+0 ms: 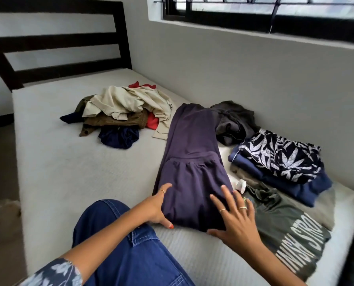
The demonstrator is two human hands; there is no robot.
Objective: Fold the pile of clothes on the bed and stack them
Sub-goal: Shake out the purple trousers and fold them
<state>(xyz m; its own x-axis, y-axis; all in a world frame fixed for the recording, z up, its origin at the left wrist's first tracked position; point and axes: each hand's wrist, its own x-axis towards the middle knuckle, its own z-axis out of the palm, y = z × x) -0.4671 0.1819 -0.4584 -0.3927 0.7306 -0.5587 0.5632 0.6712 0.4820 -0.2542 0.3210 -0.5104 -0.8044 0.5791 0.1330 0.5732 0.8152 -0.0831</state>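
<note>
A long purple garment lies stretched on the white mattress, its near end folded over. My left hand rests flat against its near left edge, fingers apart. My right hand is spread on its near right corner. An unfolded pile of beige, brown, red and navy clothes sits further back. To the right is a folded stack topped by a leaf-print piece, and a green printed shirt lies flat near the bed's corner.
A dark grey crumpled garment lies against the wall behind the stack. A dark slatted headboard stands at the far end. The grey wall and window run along the right. My knee in blue jeans rests on the mattress.
</note>
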